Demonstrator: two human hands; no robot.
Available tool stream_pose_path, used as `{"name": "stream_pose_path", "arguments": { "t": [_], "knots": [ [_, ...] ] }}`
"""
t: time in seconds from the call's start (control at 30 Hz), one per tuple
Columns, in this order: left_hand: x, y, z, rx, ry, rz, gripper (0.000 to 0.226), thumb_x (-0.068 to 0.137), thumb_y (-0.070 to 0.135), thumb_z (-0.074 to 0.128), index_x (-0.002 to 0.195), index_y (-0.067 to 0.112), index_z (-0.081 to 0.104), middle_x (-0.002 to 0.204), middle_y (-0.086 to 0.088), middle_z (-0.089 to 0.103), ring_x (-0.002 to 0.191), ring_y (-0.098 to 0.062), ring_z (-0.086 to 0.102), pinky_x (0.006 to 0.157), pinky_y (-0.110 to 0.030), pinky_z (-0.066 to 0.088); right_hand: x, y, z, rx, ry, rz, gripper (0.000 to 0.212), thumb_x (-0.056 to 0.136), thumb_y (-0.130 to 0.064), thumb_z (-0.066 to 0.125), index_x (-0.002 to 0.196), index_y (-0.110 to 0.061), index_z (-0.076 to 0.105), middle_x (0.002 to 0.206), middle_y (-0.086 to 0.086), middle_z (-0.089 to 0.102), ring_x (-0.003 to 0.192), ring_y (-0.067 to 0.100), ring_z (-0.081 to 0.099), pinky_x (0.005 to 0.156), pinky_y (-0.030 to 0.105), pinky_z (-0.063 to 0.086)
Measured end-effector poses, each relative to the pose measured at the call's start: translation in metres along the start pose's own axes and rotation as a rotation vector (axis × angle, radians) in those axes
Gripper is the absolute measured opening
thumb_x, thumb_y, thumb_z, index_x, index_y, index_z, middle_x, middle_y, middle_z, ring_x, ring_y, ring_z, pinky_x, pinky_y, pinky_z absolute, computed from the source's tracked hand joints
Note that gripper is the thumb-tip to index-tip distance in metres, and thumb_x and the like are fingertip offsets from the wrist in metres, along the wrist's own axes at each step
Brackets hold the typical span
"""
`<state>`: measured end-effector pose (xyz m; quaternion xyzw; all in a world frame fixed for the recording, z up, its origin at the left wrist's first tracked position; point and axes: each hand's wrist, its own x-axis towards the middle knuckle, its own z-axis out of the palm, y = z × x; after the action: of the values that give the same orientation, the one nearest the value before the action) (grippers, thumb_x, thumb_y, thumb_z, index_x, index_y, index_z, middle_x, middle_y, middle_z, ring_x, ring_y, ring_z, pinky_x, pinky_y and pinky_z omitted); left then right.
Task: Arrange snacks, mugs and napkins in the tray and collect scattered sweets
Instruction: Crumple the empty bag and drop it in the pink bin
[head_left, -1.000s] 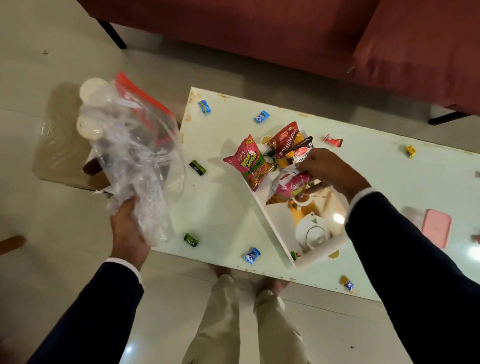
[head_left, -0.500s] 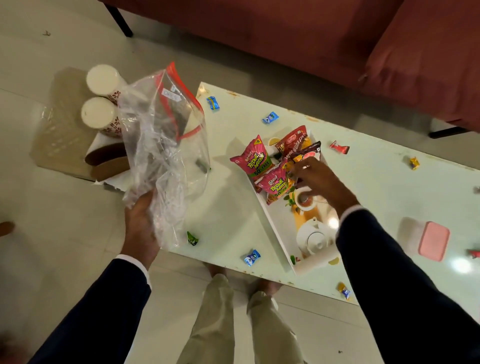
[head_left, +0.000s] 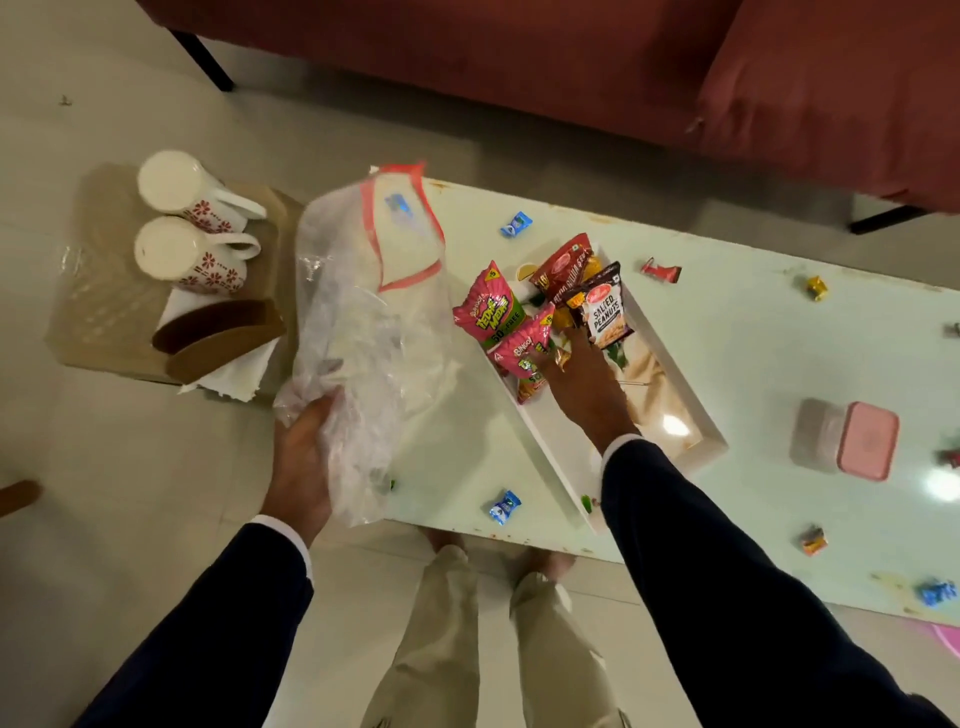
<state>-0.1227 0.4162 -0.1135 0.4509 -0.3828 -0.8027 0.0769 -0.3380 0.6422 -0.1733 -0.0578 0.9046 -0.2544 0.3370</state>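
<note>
Your white rectangular tray (head_left: 540, 441) lies at an angle on the table, with the snack packets bunched at its far end: two pink Bingo packets (head_left: 491, 306), a red packet (head_left: 563, 265) and a Salted Peanuts packet (head_left: 605, 312). Two white mugs (head_left: 189, 228) with red flowers lie on their sides left of the table beside white napkins (head_left: 234, 374). Wrapped sweets (head_left: 516, 224) lie scattered over the tabletop.

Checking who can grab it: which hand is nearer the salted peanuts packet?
Right. The right hand lies in the tray, fingertips at the salted peanuts packet. The left hand holds the plastic bag off the table's left end.
</note>
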Motion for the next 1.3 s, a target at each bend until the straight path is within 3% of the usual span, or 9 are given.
{"name": "stream_pose_path", "arguments": {
  "t": [0.2,0.37,0.53,0.63,0.8,0.93,1.13,1.2,1.3],
  "knots": [
    [-0.022,0.02,0.04,0.331,-0.102,0.071,0.056,0.08,0.022,0.083,0.131,0.018,0.062,0.111,-0.002,0.072,0.096,-0.017,0.068,0.089,-0.034,0.056,-0.095,-0.022,-0.076,0.591,0.002,-0.065,0.024,0.099,-0.036,0.059,0.12,-0.045,0.052,0.104,-0.002,0.069,0.087,0.018,0.07,0.073,0.032,0.057],
    [-0.064,0.037,0.102,0.627,-0.161,0.151,0.051,0.079,0.019,0.075,0.126,0.014,0.058,0.129,-0.008,0.066,0.12,-0.028,0.063,0.106,-0.045,0.049,-0.21,-0.058,-0.131,0.564,0.467,-0.386,0.022,0.094,-0.021,0.061,0.114,-0.028,0.054,0.106,-0.012,0.061,0.098,0.01,0.064,0.079,0.023,0.054],
    [-0.123,0.056,0.161,0.704,-0.451,0.048,0.045,0.088,0.022,0.073,0.131,0.018,0.063,0.131,-0.004,0.07,0.122,-0.02,0.064,0.112,-0.046,0.046,-0.264,-0.075,-0.166,-0.117,0.276,-0.453,0.102,0.07,-0.062,0.078,0.154,-0.029,0.029,0.163,0.002,0.02,0.152,0.028,0.015,0.123,0.045,0.02],
    [-0.166,0.069,0.196,0.69,-0.676,-0.067,0.052,0.071,0.035,0.08,0.122,0.026,0.071,0.126,-0.003,0.072,0.128,-0.027,0.062,0.105,-0.037,0.05,-0.286,-0.066,-0.178,-0.117,0.118,-0.31,0.13,0.059,-0.071,0.078,0.157,-0.041,-0.001,0.167,-0.007,-0.018,0.155,0.024,-0.017,0.122,0.055,0.002],
    [-0.233,0.084,0.25,0.964,-1.0,0.186,0.042,0.081,0.04,0.078,0.118,0.056,0.067,0.121,0.028,0.07,0.117,0.004,0.063,0.092,-0.01,0.047,-0.345,-0.033,-0.203,0.549,0.212,-0.354,0.059,0.071,-0.03,0.082,0.123,-0.04,0.055,0.115,-0.016,0.069,0.105,-0.003,0.066,0.086,0.016,0.051],
    [-0.287,0.066,0.28,1.133,-1.071,0.72,0.055,0.085,0.048,0.077,0.134,0.052,0.051,0.136,0.032,0.053,0.125,0.005,0.053,0.095,-0.014,0.046,-0.387,0.028,-0.238,0.48,0.504,-0.215,0.029,0.08,-0.01,0.072,0.105,-0.024,0.064,0.086,-0.013,0.071,0.08,0.011,0.067,0.072,0.012,0.05],
    [-0.388,-0.033,0.312,1.351,-1.185,0.811,0.13,0.058,0.066,0.088,0.161,0.035,0.015,0.168,0.012,0.015,0.156,-0.007,0.014,0.124,-0.025,0.019,-0.491,0.119,-0.273,0.48,0.467,-0.149,0.039,0.079,-0.015,0.07,0.117,-0.021,0.066,0.105,0.002,0.075,0.09,0.015,0.071,0.077,0.027,0.056],
    [-0.416,-0.076,0.333,1.486,-1.277,0.683,0.132,0.057,0.063,0.089,0.159,0.021,0.017,0.157,0.013,0.026,0.149,0.004,0.022,0.116,-0.005,0.011,-0.527,0.138,-0.276,0.639,0.4,-0.238,0.034,0.074,-0.017,0.071,0.107,-0.022,0.066,0.099,-0.002,0.075,0.088,0.009,0.071,0.075,0.02,0.055],
    [-0.441,-0.114,0.357,1.514,-1.196,0.727,0.098,0.059,0.067,0.079,0.14,0.049,0.026,0.112,0.043,0.042,0.096,0.03,0.049,0.077,0.008,0.036,-0.573,0.184,-0.28,1.004,0.323,-0.241,0.04,0.08,-0.004,0.078,0.115,-0.006,0.059,0.11,0.017,0.073,0.103,0.032,0.071,0.087,0.04,0.059]
  ]
}}
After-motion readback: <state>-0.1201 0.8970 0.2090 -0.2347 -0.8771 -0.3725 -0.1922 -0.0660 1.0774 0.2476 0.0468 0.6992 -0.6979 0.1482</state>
